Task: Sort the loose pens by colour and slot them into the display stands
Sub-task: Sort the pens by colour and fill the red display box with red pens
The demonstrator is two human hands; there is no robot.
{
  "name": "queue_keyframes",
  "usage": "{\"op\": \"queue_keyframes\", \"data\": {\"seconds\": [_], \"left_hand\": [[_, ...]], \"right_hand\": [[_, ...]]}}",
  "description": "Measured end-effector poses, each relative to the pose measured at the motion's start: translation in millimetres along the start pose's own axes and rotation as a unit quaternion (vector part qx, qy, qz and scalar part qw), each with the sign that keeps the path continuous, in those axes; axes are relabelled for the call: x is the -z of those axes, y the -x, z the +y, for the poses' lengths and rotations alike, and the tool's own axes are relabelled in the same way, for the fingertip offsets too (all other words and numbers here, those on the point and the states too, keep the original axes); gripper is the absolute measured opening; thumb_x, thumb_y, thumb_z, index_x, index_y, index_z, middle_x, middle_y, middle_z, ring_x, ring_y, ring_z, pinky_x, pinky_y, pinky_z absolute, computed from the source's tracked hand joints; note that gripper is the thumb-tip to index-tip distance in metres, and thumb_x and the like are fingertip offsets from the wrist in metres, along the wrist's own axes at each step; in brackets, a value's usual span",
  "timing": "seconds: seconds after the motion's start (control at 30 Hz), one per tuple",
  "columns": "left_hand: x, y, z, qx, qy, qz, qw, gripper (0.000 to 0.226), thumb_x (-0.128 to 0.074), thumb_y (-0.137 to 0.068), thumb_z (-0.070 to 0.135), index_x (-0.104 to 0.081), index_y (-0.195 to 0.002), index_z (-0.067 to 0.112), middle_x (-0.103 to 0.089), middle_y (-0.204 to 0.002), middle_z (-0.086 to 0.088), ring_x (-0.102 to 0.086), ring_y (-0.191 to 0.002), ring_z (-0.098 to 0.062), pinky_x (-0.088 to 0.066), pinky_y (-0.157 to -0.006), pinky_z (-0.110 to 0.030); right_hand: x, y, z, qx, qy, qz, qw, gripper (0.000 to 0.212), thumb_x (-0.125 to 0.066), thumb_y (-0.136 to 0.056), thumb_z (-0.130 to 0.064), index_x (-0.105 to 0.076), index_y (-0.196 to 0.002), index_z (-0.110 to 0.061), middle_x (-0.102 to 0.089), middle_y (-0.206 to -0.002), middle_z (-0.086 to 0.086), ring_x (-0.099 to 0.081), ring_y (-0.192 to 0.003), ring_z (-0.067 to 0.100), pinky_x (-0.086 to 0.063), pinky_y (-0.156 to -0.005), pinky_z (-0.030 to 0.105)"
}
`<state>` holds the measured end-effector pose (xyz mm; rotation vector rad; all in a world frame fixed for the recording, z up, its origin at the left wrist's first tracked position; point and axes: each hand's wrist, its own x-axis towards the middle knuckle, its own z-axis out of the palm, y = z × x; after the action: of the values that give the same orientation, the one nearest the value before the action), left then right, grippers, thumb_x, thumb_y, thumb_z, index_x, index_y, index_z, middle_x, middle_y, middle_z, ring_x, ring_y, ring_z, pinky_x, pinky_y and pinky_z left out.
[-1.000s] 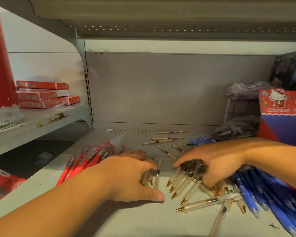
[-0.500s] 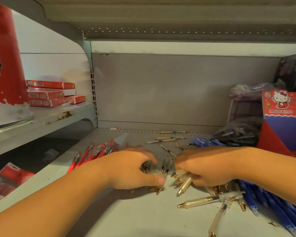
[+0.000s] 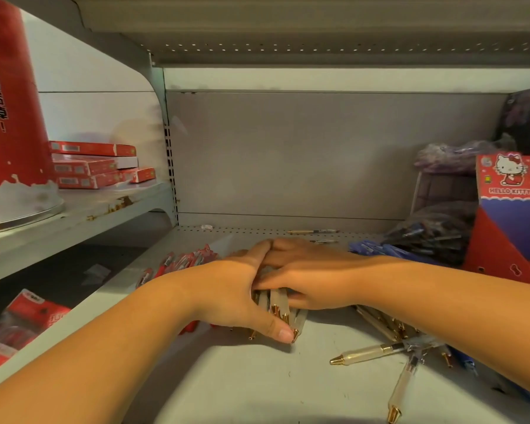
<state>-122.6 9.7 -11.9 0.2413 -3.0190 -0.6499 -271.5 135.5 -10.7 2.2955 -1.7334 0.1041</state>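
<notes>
**Both hands cupped round the clear pens**

Our left hand (image 3: pixel 227 295) and right hand (image 3: pixel 315 276) are pressed toward each other on the shelf (image 3: pixel 227 377). Their fingers curl round a bundle of clear pens (image 3: pixel 277 304) squeezed between the palms, and the fingertips meet at the back. Gold tips poke out beside the left thumb.

We judge this to be the gathering step for one colour. Red pens (image 3: pixel 181 261) lie behind the left wrist and blue pens (image 3: pixel 377 249) beyond the right.

Next we would need to square the bundle with all tips one way. Then we would lift it without spilling and carry it to the stand (image 3: pixel 514 209) at the right. A few strays (image 3: pixel 367 353) lie near the right forearm and want collecting too.

The hands hide how many pens we hold and whether all point alike. The frame edge cuts off the stand's slots, so we cannot tell which are free.
</notes>
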Motion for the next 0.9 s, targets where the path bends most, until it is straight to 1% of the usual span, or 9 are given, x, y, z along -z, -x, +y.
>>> {"op": "queue_keyframes", "data": {"seconds": [0.1, 0.2, 0.3, 0.43, 0.5, 0.57, 0.67, 0.77, 0.9], "left_hand": [[-0.2, 0.3, -0.5, 0.002, -0.006, -0.025, 1.000, 0.122, -0.084, -0.049, 0.072, -0.003, -0.140, 0.061, -0.043, -0.128, 0.033, -0.049, -0.117, 0.002, -0.040, -0.101, -0.019], [0.8, 0.5, 0.8, 0.008, 0.010, -0.058, 0.998, 0.108, -0.085, -0.050, 0.070, -0.022, -0.137, 0.056, -0.054, -0.120, 0.034, -0.055, -0.112, 0.004, -0.043, -0.100, -0.019], [-3.7, -0.5, 5.5, 0.005, -0.021, -0.030, 0.999, 0.088, -0.076, -0.061, 0.074, -0.030, -0.133, 0.052, -0.054, -0.118, 0.028, -0.056, -0.107, 0.000, -0.047, -0.096, -0.024], [-11.9, -2.4, 12.2, -0.013, -0.087, -0.028, 0.996, 0.069, -0.068, -0.073, 0.071, -0.035, -0.131, 0.053, -0.049, -0.123, 0.020, -0.052, -0.111, -0.008, -0.047, -0.097, -0.030], [-14.7, -4.0, 12.3, -0.022, -0.123, -0.045, 0.991, 0.071, -0.060, -0.077, 0.074, -0.026, -0.138, 0.062, -0.041, -0.144, 0.012, -0.043, -0.129, -0.015, -0.040, -0.108, -0.038], [-17.6, -5.0, 15.0, -0.019, -0.149, -0.073, 0.986, 0.070, -0.053, -0.079, 0.079, -0.018, -0.138, 0.069, -0.020, -0.161, 0.003, -0.026, -0.145, -0.024, -0.028, -0.117, -0.046], [-23.3, -6.0, 19.8, -0.029, -0.167, -0.113, 0.979, 0.062, -0.048, -0.082, 0.078, -0.017, -0.136, 0.072, 0.001, -0.165, 0.010, -0.006, -0.151, -0.025, -0.011, -0.120, -0.054], [-26.2, -7.8, 22.6, -0.034, -0.193, -0.115, 0.974, 0.059, -0.044, -0.086, 0.076, -0.022, -0.140, 0.065, -0.005, -0.165, 0.010, -0.004, -0.152, -0.023, -0.008, -0.119, -0.057], [-26.8, -9.0, 24.8, -0.033, -0.229, -0.080, 0.970, 0.059, -0.043, -0.086, 0.077, -0.031, -0.140, 0.055, -0.024, -0.159, 0.006, -0.022, -0.146, -0.024, -0.020, -0.117, -0.053]], "right_hand": [[3.4, 1.6, 5.5, -0.022, 0.017, -0.033, 0.999, 0.050, -0.061, -0.094, -0.027, -0.048, -0.142, -0.029, -0.053, -0.139, -0.001, -0.052, -0.115, 0.015, -0.044, -0.091, 0.024], [2.9, 7.5, 12.3, -0.079, -0.045, -0.065, 0.994, 0.056, -0.066, -0.092, -0.030, -0.043, -0.143, -0.034, -0.053, -0.137, -0.009, -0.053, -0.102, 0.001, -0.042, -0.082, 0.009], [3.3, 19.3, 9.5, -0.113, -0.130, -0.075, 0.982, 0.047, -0.059, -0.096, -0.022, -0.045, -0.138, -0.036, -0.060, -0.126, -0.011, -0.062, -0.101, 0.001, -0.057, -0.085, 0.022], [20.0, 45.7, 8.2, -0.146, -0.157, -0.105, 0.971, 0.039, -0.053, -0.096, -0.016, -0.052, -0.129, -0.038, -0.056, -0.120, -0.020, -0.058, -0.105, -0.002, -0.052, -0.092, 0.023], [34.8, 63.8, 5.4, -0.140, -0.161, -0.159, 0.964, 0.033, -0.059, -0.093, -0.026, -0.056, -0.122, -0.043, -0.052, -0.113, -0.026, -0.055, -0.099, -0.006, -0.050, -0.087, 0.020], [45.6, 80.2, -2.3, -0.129, -0.191, -0.226, 0.947, 0.032, -0.064, -0.089, -0.039, -0.057, -0.120, -0.044, -0.052, -0.112, -0.027, -0.053, -0.102, -0.008, -0.048, -0.087, 0.019], [48.4, 93.9, -13.4, -0.110, -0.151, -0.255, 0.949, 0.036, -0.064, -0.090, -0.041, -0.055, -0.125, -0.041, -0.054, -0.115, -0.021, -0.052, -0.106, -0.001, -0.047, -0.091, 0.025], [45.9, 95.1, -18.8, -0.083, -0.098, -0.231, 0.964, 0.032, -0.057, -0.096, -0.028, -0.056, -0.126, -0.039, -0.057, -0.113, -0.018, -0.052, -0.103, 0.001, -0.046, -0.091, 0.024], [48.6, 88.4, -18.1, -0.059, -0.040, -0.196, 0.978, 0.030, -0.056, -0.095, -0.024, -0.060, -0.122, -0.037, -0.056, -0.107, -0.016, -0.053, -0.100, 0.004, -0.048, -0.085, 0.027]]}}
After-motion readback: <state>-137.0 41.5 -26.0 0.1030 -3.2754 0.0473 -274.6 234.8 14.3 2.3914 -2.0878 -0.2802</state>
